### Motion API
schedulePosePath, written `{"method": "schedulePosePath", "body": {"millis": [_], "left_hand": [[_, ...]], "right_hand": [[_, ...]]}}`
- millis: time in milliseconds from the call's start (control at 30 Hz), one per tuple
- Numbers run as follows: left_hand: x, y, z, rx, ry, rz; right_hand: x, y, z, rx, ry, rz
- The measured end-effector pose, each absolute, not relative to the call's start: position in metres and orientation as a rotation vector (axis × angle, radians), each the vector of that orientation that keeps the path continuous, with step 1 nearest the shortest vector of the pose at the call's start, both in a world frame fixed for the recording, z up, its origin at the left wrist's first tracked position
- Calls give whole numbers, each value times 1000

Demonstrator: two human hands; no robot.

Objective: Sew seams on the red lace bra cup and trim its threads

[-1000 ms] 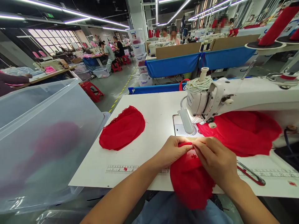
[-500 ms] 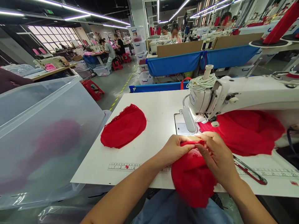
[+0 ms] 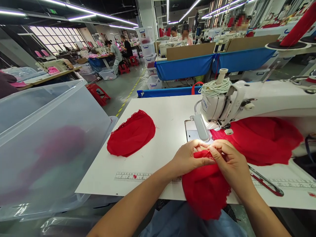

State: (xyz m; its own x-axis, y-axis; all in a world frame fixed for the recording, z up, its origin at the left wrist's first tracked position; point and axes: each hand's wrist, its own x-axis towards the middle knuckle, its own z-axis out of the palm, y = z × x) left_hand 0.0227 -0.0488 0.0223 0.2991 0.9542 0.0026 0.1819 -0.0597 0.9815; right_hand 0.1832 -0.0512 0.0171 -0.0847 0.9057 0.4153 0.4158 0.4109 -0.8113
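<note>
My left hand (image 3: 189,158) and my right hand (image 3: 230,163) meet over a red lace fabric piece (image 3: 204,189) that hangs off the near edge of the white table (image 3: 163,118). Both hands pinch its upper edge, fingers closed on it, just in front of the white sewing machine (image 3: 237,100) and its lit needle area. A separate rounded red lace piece (image 3: 132,133) lies flat on the table to the left. A bigger heap of red fabric (image 3: 259,140) lies under the machine arm to the right.
A clear plastic bin (image 3: 46,144) with something red inside stands at my left. Red-handled snips (image 3: 268,184) lie on the table by my right wrist. A printed ruler (image 3: 133,177) runs along the table's front. Other people sit at stations beyond.
My hands have gathered the fabric's top edge and lifted it slightly toward the machine; my left fingers now curl over it. The other pieces have not moved.
</note>
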Motion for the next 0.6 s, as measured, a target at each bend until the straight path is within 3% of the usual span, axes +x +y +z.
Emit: {"method": "schedulePosePath", "body": {"millis": [367, 467, 600], "left_hand": [[23, -46, 20, 1557, 1182, 915], [22, -46, 23, 1421, 1182, 970], [20, -45, 25, 1118, 1097, 1014]], "right_hand": [[178, -54, 15, -1298, -1493, 863], [195, -60, 18, -1377, -1563, 661], [250, -78, 10, -1536, -1733, 148]]}}
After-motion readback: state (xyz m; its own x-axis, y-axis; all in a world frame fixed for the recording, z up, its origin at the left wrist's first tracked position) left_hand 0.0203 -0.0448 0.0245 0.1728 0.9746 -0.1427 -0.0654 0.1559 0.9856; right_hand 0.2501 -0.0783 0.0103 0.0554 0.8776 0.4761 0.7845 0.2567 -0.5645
